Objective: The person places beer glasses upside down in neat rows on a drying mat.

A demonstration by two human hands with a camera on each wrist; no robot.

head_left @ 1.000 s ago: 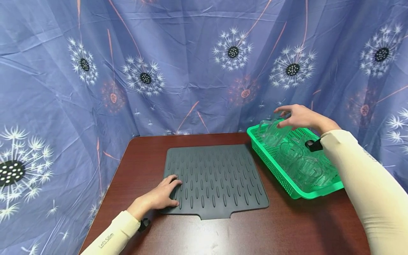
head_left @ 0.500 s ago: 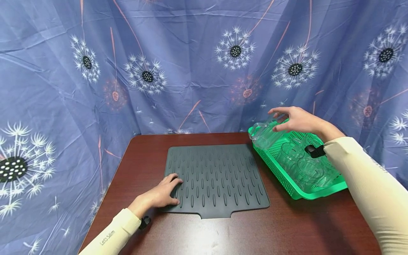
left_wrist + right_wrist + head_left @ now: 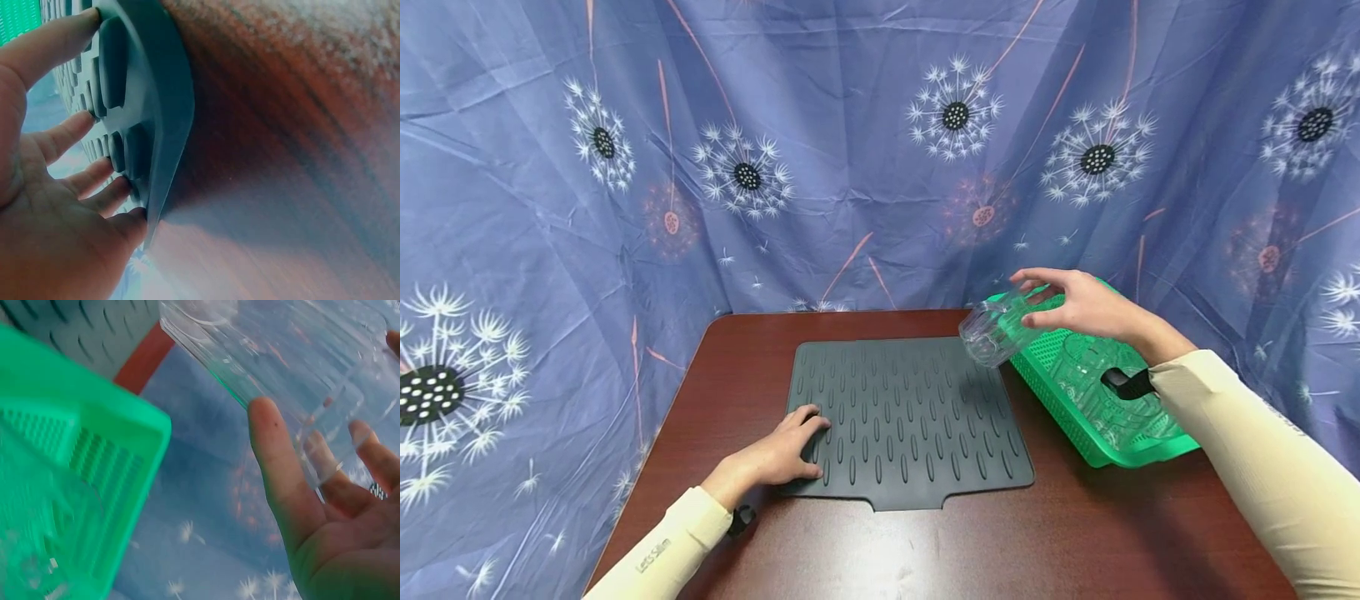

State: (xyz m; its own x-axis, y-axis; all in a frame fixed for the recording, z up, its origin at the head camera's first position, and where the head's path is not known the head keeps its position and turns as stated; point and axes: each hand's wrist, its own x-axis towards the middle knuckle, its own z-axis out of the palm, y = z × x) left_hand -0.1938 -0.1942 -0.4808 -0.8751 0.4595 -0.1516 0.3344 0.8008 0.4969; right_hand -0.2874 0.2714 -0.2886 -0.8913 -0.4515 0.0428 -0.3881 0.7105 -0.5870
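My right hand (image 3: 1075, 308) grips a clear drinking glass (image 3: 996, 333) between thumb and fingers. The glass is tilted, its base pointing left over the far right corner of a dark grey ridged drying mat (image 3: 902, 417). In the right wrist view the transparent glass (image 3: 269, 350) lies between the thumb and the fingers of the hand (image 3: 350, 544). My left hand (image 3: 782, 450) rests with spread fingers on the mat's near left edge. The left wrist view shows the fingertips of that hand (image 3: 56, 231) touching the ridged mat (image 3: 169, 106).
A green perforated basket (image 3: 1052, 408) stands to the right of the mat, with several clear glasses (image 3: 1127, 408) in it, partly hidden by the right wrist. Brown tabletop (image 3: 1000, 550) surrounds the mat. A blue dandelion-print curtain (image 3: 865, 167) hangs behind and at the sides.
My right hand has moved left and a little toward me, carrying the glass out of the basket to above the mat's corner; the glass has tilted further. My left hand stays in place.
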